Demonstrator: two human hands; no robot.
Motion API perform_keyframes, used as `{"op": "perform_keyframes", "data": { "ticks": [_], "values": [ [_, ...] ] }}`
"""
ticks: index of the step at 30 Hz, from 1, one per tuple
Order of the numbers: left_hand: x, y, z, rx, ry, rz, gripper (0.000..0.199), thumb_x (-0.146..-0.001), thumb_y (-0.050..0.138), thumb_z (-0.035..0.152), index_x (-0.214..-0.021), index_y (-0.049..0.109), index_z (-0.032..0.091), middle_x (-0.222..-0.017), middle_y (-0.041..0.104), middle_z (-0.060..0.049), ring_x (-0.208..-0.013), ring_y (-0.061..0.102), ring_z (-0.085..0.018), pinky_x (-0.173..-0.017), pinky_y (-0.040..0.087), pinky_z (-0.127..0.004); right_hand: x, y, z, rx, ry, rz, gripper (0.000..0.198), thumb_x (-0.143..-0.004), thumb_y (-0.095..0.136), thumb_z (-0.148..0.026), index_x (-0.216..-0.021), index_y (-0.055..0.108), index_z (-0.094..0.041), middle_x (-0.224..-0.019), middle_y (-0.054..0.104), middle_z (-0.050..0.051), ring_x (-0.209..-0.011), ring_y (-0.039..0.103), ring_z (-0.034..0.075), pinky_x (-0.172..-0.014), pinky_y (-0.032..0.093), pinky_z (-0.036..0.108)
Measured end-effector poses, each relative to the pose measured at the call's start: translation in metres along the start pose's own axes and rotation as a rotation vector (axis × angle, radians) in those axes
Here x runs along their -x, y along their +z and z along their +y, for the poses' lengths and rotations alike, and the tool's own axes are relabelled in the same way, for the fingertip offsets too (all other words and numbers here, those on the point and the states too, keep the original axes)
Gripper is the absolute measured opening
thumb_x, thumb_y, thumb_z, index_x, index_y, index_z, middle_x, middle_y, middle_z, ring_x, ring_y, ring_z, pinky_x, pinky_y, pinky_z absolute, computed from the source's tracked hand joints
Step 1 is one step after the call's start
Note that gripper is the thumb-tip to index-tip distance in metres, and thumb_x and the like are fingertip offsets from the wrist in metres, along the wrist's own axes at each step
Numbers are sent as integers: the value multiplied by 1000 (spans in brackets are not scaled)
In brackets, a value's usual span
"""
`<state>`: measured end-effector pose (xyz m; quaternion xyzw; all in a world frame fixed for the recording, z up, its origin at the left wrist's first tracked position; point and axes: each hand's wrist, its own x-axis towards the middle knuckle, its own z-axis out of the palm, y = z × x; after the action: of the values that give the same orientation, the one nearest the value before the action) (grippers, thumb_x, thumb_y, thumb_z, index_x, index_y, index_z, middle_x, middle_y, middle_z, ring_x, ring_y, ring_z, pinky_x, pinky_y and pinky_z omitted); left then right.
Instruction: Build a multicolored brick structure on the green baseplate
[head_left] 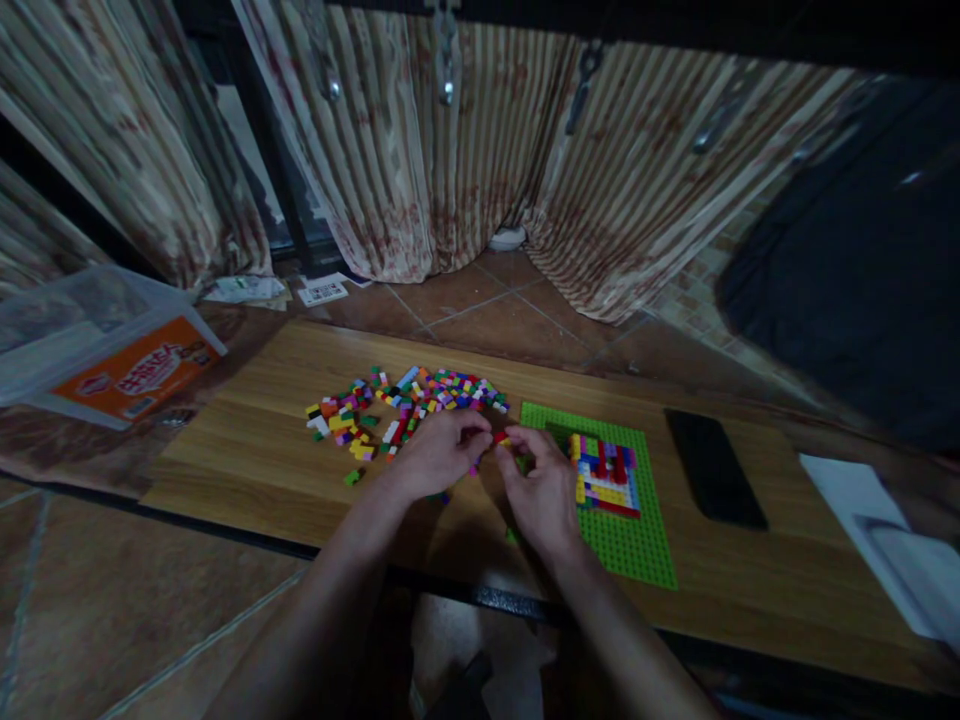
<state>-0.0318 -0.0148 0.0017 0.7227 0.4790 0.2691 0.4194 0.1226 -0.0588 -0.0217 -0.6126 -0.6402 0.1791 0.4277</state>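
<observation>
Above the wooden board, my two hands meet with fingertips close together. A small red toy brick (500,437) shows between them, with a bit of yellow beside it. My right hand (546,490) pinches the red brick between thumb and fingers. My left hand (442,450) is closed in a pinch at the brick's left side; what its fingertips hold is too small to make out. Right of my right hand, a multicoloured brick build (606,478) sits on a green studded baseplate (652,520). Loose toy bricks (405,400) lie scattered beyond and left of my left hand.
A black phone (715,468) lies right of the baseplate, with white paper (862,510) farther right. At the far left stands a clear plastic tub (112,340) with an orange label. Striped curtains (420,150) hang behind the wooden board (240,450).
</observation>
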Motion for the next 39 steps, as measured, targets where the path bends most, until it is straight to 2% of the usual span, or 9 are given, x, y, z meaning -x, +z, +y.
{"op": "perform_keyframes", "data": {
  "ticks": [5, 8, 12, 18, 22, 28, 32, 39],
  "values": [
    [-1, 18, 13, 529, -154, -25, 17, -78, 63, 29, -87, 68, 15, -72, 68, -1, -62, 60, -11, -56, 45, -20, 0, -3, -2, -244, 93, 131, 11, -82, 61, -27, -91, 64, -20, -87, 66, 2, -78, 61, 15, -71, 49, 28],
    [-2, 23, 24, 639, -228, 62, 12, -73, 64, 23, -82, 67, 15, -68, 66, 1, -56, 57, -8, -55, 45, -19, -1, -4, -1, -282, 104, 127, 12, -80, 65, -28, -89, 64, -20, -85, 65, 1, -76, 60, 15, -69, 49, 28],
    [-4, 24, 29, 613, -219, 137, 11, -74, 63, 24, -78, 67, 15, -64, 64, 2, -55, 54, -8, -53, 43, -19, -2, -8, 1, -277, 92, 91, 11, -80, 63, -26, -90, 65, -20, -84, 67, 1, -74, 61, 15, -68, 49, 27],
    [-7, 30, 23, 614, -105, 88, 18, -75, 65, 27, -87, 68, 15, -79, 68, -2, -71, 60, -12, -67, 48, -23, -3, -15, 5, -300, 86, 93, 14, -85, 58, -30, -86, 68, -21, -83, 71, 3, -76, 65, 16, -73, 52, 30],
    [-10, 33, 20, 593, -46, 91, 13, -75, 65, 22, -84, 67, 14, -77, 65, -1, -70, 57, -11, -69, 47, -23, -4, -17, 5, -342, 104, 75, 14, -85, 59, -31, -87, 68, -21, -82, 72, 2, -76, 66, 16, -73, 53, 30],
    [-9, 31, 22, 472, 14, 41, 10, -79, 58, 19, -81, 66, 14, -74, 62, 0, -69, 55, -11, -68, 45, -22, -7, -20, 8, -357, 102, 97, 25, -85, 61, -34, -105, 67, -21, -97, 73, 5, -87, 67, 18, -79, 53, 33],
    [-8, 31, 22, 378, 55, 44, 12, -81, 56, 19, -82, 66, 14, -78, 64, -2, -73, 56, -13, -69, 45, -23, -8, -22, 11, -314, 74, 52, 21, -87, 58, -35, -97, 71, -22, -93, 73, 4, -85, 66, 18, -78, 52, 33],
    [-7, 40, 19, 270, 49, 116, 16, -83, 53, 23, -86, 66, 15, -74, 62, -1, -67, 55, -12, -63, 44, -23, -5, -20, 7, -287, 73, 99, 17, -86, 59, -31, -91, 72, -21, -88, 72, 4, -81, 66, 18, -75, 52, 32]
  ]
}}
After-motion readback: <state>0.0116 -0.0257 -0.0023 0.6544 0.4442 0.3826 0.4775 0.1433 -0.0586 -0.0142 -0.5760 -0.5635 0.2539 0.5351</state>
